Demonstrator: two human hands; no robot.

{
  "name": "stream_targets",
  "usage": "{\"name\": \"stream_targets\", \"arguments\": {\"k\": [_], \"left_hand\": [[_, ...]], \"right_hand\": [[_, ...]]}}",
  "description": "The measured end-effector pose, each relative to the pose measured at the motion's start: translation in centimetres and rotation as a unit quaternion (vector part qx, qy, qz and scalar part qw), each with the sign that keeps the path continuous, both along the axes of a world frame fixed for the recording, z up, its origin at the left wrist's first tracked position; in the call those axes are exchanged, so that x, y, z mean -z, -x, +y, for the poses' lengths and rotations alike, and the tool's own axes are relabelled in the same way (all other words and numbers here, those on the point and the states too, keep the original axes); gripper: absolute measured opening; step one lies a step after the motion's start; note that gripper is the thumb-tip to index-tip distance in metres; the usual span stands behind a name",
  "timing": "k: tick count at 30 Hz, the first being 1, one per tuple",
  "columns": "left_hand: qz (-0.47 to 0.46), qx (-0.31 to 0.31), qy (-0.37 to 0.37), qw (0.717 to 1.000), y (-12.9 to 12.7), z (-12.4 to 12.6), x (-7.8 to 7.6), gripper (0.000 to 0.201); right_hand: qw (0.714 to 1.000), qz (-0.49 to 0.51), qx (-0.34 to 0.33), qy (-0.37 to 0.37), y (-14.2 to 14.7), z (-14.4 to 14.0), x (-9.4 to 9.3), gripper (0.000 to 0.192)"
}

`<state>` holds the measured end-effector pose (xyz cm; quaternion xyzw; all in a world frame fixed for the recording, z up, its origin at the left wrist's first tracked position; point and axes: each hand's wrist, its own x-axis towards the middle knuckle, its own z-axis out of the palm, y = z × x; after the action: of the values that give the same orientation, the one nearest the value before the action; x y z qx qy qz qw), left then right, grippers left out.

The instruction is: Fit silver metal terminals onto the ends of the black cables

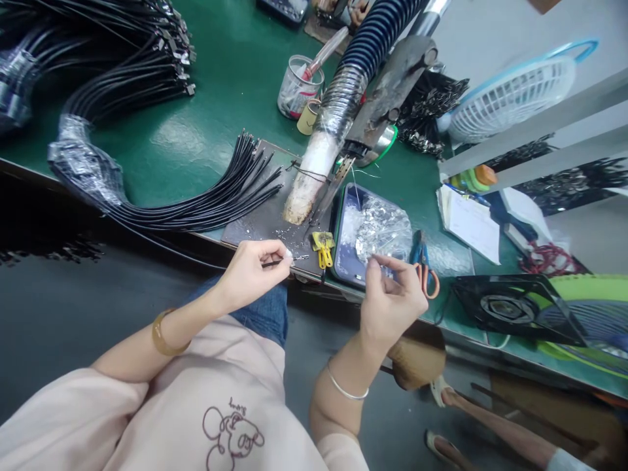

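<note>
My left hand (248, 278) is closed in a pinch on a thin black cable (271, 264). The cable's tip, with a small metallic end, points right past my fingers, above the table's front edge. To the right, my right hand (392, 304) has thumb and forefinger pinched together over a dark tray (342, 269); anything between them is too small to make out. A clear plastic bag of small shiny metal pieces (383, 229) lies in that tray. A bundle of black cables (196, 216) rests on the dark work plate (245, 232), its ends fanned out.
A ribbed extraction hose (338, 111) and a metal bracket (387, 91) reach down over the plate. Near my hands are a yellow clip-like tool (322, 250) and orange-handled cutters (426, 271). A black fan (515, 307) stands right. More cables (142, 72) lie back left.
</note>
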<state>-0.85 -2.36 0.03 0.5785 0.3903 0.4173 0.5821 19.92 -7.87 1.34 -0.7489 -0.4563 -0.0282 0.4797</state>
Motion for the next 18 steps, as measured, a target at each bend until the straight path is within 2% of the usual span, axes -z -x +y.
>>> {"name": "stream_targets", "arguments": {"k": [3, 7, 9, 13, 18], "left_hand": [[0.025, -0.023, -0.03, 0.999, -0.2, -0.4, 0.1, 0.014], [0.073, -0.045, -0.088, 0.992, -0.3, -0.7, 0.3, 0.012], [0.094, -0.051, -0.129, 0.986, -0.3, -0.8, 0.2, 0.012], [0.124, -0.056, -0.2, 0.97, -0.4, -1.0, -0.1, 0.015], [0.141, -0.061, -0.246, 0.957, -0.4, -1.0, -0.3, 0.018]], "right_hand": [[0.998, 0.06, -0.029, -0.015, 0.9, -0.2, 0.4, 0.019], [0.98, 0.137, -0.145, 0.022, 3.6, -0.5, 0.8, 0.017], [0.97, 0.142, -0.196, 0.024, 5.2, -0.5, 1.0, 0.015], [0.972, 0.103, -0.212, -0.002, 6.8, -0.2, 1.5, 0.02], [0.969, 0.117, -0.216, 0.027, 6.6, 0.1, 1.9, 0.026]]}}
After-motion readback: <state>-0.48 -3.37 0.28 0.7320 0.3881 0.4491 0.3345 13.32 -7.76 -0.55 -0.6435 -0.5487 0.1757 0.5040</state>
